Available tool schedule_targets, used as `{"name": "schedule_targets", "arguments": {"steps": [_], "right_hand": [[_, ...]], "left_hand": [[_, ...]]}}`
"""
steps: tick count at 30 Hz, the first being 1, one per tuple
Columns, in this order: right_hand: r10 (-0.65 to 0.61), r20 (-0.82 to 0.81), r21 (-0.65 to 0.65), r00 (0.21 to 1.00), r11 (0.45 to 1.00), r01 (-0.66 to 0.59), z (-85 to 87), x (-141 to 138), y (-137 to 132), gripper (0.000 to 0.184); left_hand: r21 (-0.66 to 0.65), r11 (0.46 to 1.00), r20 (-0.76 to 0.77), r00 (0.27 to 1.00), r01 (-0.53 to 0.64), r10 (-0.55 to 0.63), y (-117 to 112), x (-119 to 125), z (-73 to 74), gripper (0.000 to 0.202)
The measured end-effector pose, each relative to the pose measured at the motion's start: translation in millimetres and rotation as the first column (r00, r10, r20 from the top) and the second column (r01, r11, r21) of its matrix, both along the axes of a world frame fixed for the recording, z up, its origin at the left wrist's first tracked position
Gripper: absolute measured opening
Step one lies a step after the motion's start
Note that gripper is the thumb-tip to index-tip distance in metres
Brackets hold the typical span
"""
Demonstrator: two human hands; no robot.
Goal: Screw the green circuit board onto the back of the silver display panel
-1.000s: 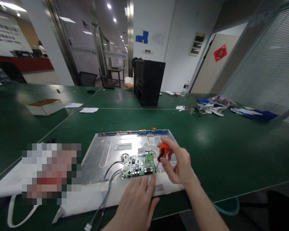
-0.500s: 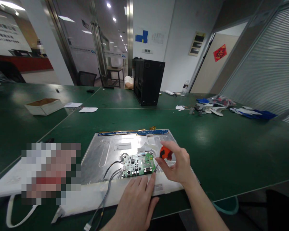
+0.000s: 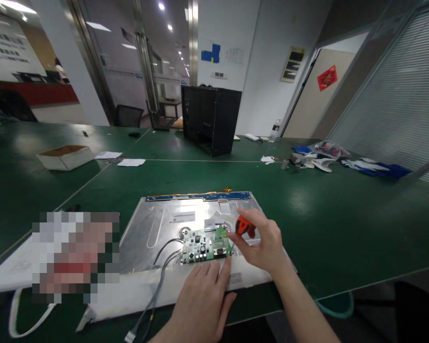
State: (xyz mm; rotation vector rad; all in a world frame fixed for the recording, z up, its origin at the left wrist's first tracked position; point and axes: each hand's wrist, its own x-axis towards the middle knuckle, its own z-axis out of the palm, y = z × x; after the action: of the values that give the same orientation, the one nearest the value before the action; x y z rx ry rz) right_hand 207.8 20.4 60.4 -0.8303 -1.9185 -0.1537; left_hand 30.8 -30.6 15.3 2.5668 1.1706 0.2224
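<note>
A screwdriver (image 3: 243, 226) with an orange and black handle is gripped between the thumb and fingers of my right hand (image 3: 262, 240). Its shaft points down at the lower right corner of a green circuit board (image 3: 204, 245); the tip is too small to make out. That board lies on the metal back of a display panel (image 3: 137, 238). My left hand (image 3: 202, 295) rests flat on the panel's pale lower strip, fingers stretched out, the index fingertip at the same corner of the board. Dark cables (image 3: 161, 274) run from the board's left side to a white connector (image 3: 129, 337).
A black computer case (image 3: 227, 121) stands across the green table (image 3: 307, 228), a person's arm behind it. An open box (image 3: 66, 159) and papers (image 3: 131, 162) lie left. Gloves (image 3: 379, 166) and small parts sit right. A white bag (image 3: 14, 267), partly blurred, is beside the panel.
The screwdriver handle has turned slightly in my right hand, and the thumb has shifted a little left. My left hand stays put. Across the table, the black case has swung round towards the left.
</note>
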Motion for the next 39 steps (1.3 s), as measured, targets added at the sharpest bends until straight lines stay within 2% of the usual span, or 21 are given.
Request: {"name": "schedule_targets", "arguments": {"steps": [5,14,24,32,39], "right_hand": [[0.055,-0.007,-0.064,0.998,0.996,-0.055,4.6,-0.7,-3.6,0.057],[-0.063,0.010,0.003,0.998,0.998,0.063,0.0,-2.3,-0.8,0.047],[0.013,0.001,-0.082,1.000,0.997,-0.013,4.1,0.0,-3.4,0.058],[-0.105,0.030,0.012,0.994,0.994,0.104,-2.0,-1.1,-1.6,0.046],[-0.043,0.023,-0.067,0.999,0.997,0.045,1.3,0.9,-3.0,0.053]], "left_hand": [[-0.001,1.000,-0.008,1.000,0.005,-0.005,-1.3,-0.5,2.4,0.051],[0.022,1.000,0.026,1.000,-0.002,0.002,-2.0,-1.9,-2.2,0.051],[0.029,1.000,0.009,1.000,0.000,0.000,-1.7,-1.4,-0.3,0.050],[0.034,0.999,0.006,1.000,-0.006,0.006,-1.9,-0.9,-3.5,0.050],[0.038,0.999,-0.008,1.000,-0.003,0.003,-2.7,-0.7,-0.3,0.049]]}}
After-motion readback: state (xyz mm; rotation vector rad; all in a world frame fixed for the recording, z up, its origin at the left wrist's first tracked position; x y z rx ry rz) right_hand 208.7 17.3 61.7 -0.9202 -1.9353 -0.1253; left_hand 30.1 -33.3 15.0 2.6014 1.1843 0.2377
